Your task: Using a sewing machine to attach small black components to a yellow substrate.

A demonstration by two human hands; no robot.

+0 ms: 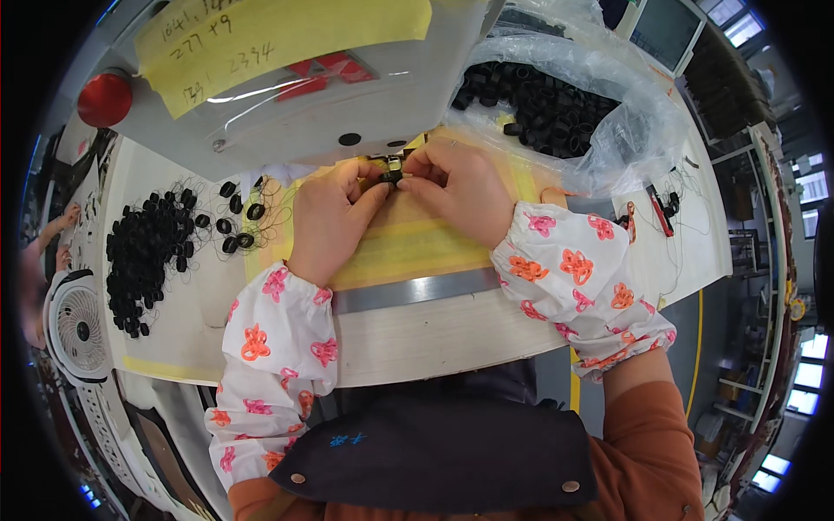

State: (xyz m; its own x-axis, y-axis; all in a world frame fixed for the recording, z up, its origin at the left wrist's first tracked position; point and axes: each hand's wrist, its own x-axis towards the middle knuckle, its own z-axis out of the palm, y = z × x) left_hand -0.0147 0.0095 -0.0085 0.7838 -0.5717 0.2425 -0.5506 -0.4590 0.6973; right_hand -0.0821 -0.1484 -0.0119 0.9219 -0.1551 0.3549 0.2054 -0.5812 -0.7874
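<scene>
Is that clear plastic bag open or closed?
Open: the clear plastic bag gapes at the top, showing black rings inside.

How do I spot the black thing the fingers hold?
Start at the big grey machine with a red button on its left. By its lower edge, the left hand and right hand nearly meet. Between their fingertips is the small black piece: it's held, unlike the black heap or the bagged pieces.

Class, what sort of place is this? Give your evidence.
Likely a small-parts factory: a grey machine, a clear plastic bag of black rings, and a heap of black parts with thin wires.
</scene>
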